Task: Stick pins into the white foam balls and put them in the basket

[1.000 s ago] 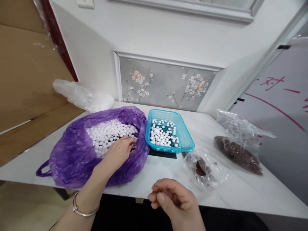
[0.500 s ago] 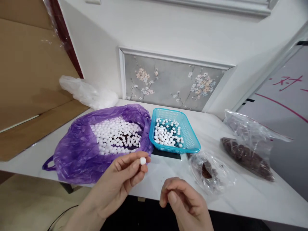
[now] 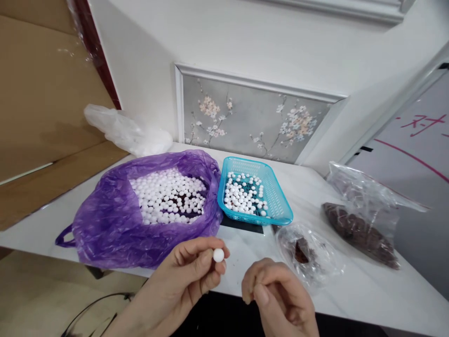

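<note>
Between the thumb and fingers of my left hand [image 3: 189,271] is a small white ball [image 3: 218,255], held over the table's front edge. My right hand [image 3: 280,292] is a short way to the right, its fingers curled in towards the thumb; whatever they hold, if anything, is hidden. Behind my left hand lies a purple plastic bag [image 3: 115,229], spread around a heap of white balls [image 3: 157,196]. Beside it stands a blue plastic basket [image 3: 278,206] with many more white balls [image 3: 242,199] on its bottom.
Right of the basket, a crumpled clear bag [image 3: 326,267] holds some brown material. Farther right lies a zip bag [image 3: 361,234] of dark brown stuff. A translucent white bag [image 3: 133,133] sits at the back left, near cardboard [image 3: 45,103]. The white table [image 3: 379,299] meets a wall behind.
My left hand, with the white ball, has moved right and down, closer to the camera. My right hand has shifted slightly right. The view has tilted a little; bag and basket look unchanged.
</note>
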The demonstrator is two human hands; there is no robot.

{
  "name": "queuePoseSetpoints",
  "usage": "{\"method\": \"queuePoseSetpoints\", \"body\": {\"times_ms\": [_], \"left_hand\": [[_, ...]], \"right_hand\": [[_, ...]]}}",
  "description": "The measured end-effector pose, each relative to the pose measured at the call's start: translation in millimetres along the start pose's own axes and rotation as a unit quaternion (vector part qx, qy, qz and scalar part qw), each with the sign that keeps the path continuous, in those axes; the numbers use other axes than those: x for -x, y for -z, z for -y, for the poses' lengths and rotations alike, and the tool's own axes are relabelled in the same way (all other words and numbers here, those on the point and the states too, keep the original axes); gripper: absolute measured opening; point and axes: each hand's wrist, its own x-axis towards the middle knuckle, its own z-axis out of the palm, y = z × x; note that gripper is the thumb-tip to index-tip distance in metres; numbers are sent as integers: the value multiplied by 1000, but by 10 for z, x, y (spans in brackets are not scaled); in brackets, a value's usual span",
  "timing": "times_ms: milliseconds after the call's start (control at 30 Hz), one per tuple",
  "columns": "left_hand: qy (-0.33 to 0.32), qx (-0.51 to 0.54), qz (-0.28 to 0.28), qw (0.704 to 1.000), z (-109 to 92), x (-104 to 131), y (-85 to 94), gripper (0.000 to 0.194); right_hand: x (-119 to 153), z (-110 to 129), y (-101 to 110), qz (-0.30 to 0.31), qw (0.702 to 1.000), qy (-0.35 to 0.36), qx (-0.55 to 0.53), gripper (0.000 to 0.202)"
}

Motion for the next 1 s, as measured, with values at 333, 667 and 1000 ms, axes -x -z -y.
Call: {"method": "queuePoseSetpoints", "body": {"times_ms": [333,667,1000], "left_hand": [[-106,-130,18,986,36,-28,-12,27],[-199,-282,35,938,46,-35,22,19],[-180,-237,26,954,27,-40,-23,18]], "right_hand": [[-62,101,-65,28,998,-61,-18,5],[-91,136,-115,-6,992,-120,-34,10],[-114,98,-142,5,992,-101,-69,7]]}}
